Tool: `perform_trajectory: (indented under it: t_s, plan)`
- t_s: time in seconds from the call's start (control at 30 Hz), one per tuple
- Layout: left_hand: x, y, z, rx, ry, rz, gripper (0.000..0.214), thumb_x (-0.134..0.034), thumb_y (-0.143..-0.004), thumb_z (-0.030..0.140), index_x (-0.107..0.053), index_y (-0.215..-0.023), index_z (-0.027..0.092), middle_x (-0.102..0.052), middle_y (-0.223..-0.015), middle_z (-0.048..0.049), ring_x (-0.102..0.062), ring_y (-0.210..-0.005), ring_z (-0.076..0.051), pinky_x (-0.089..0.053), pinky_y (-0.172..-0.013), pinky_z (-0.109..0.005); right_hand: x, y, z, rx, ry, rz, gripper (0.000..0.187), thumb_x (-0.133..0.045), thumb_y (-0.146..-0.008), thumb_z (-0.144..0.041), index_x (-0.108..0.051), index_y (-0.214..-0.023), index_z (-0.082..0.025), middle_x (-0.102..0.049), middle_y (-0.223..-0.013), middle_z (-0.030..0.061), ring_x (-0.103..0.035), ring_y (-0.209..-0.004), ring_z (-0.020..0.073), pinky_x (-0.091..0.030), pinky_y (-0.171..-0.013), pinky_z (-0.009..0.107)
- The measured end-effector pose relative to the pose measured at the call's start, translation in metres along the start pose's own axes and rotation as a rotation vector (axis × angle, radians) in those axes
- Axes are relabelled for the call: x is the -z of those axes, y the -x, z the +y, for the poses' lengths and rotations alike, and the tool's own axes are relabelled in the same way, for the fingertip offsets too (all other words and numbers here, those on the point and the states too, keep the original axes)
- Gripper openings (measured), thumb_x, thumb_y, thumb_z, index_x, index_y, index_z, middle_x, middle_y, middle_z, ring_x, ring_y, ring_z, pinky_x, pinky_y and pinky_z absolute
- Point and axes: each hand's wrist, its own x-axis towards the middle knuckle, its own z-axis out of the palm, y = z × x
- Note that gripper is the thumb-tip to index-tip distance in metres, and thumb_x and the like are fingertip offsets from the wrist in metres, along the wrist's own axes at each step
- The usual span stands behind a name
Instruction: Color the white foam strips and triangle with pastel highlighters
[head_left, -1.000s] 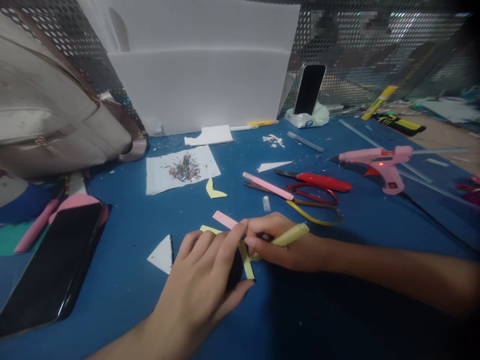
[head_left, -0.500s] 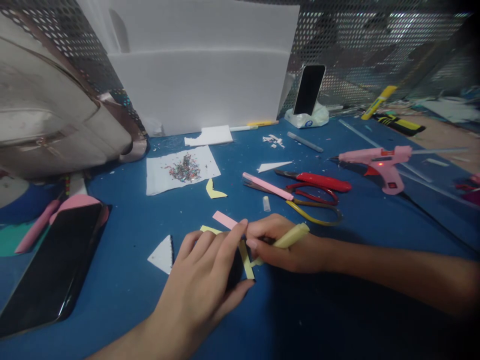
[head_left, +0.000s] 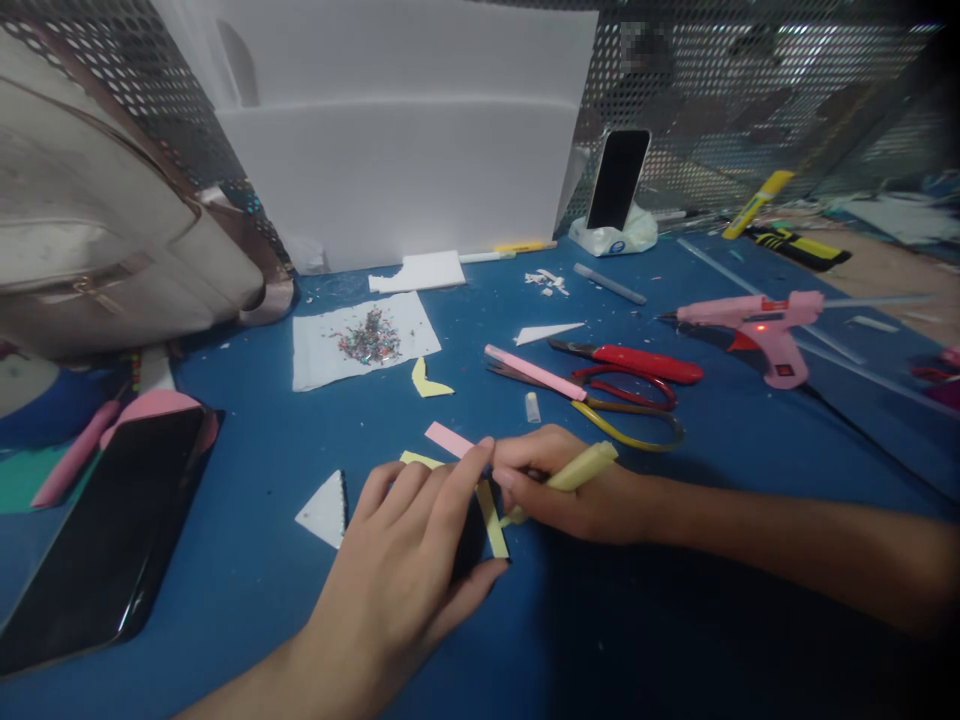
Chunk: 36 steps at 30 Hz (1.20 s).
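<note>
My right hand (head_left: 577, 490) grips a pale yellow pen (head_left: 581, 468) like a writing tool, its tip down on a yellow paper strip (head_left: 493, 522) on the blue table. My left hand (head_left: 409, 560) lies flat with fingers spread over the paper, pressing it down beside the pen tip. A pink paper strip (head_left: 448, 438) pokes out just behind my left fingers. A small white triangle of foam (head_left: 324, 510) lies left of that hand.
Scissors (head_left: 600, 400), a red cutter (head_left: 637, 362) and a lit pink glue gun (head_left: 757, 325) lie to the right. A white sheet with glitter (head_left: 364, 340), a phone (head_left: 105, 540) at left, a bag (head_left: 112, 230), a propped phone (head_left: 619, 180) and white foam boards (head_left: 397, 130) stand behind.
The pen tip and my right fingers shift very slightly over the yellow strip; my left hand stays put.
</note>
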Motion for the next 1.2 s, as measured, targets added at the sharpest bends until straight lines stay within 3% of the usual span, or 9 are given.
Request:
perform_trajectory:
  t_s: [1.2]
  plan:
    - [0.0007,0.0006,0.0005,-0.003,0.019,-0.001,0.072,-0.063,-0.091,0.031,-0.022,-0.147,0.011,-0.060,-0.115,-0.0085,-0.048,-0.095,-0.024,-0.030,-0.090,-0.039,0.0007,-0.0012,0.0007,-0.004,0.003,0.002,0.027,-0.044,-0.096,-0.026,-0.049,-0.071,-0.015,-0.050,-0.066,-0.0012,-0.044,-0.061,0.0100,-0.035,-0.057,0.022]
